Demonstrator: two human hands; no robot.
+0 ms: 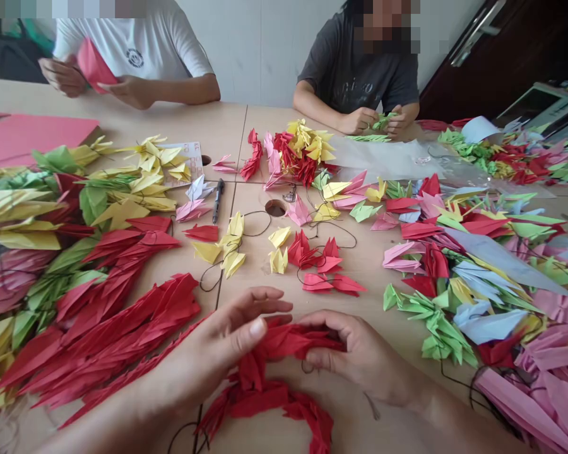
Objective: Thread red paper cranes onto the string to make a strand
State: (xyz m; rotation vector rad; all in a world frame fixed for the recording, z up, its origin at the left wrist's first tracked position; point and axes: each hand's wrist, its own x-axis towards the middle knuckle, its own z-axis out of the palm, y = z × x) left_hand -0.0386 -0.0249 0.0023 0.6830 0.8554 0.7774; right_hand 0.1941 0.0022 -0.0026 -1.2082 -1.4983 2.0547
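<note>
Handling the red paper strand [284,342], lower centre, the right hand [364,353] pinches it while the spread left hand [222,337] probably needs gentle closing.

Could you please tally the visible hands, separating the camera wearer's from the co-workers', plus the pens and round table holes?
Camera wearer's hands, at the red folded paper: 2
Co-workers' hands: 4
Black pen: 1
Round table holes: 2
Total: 9
</note>
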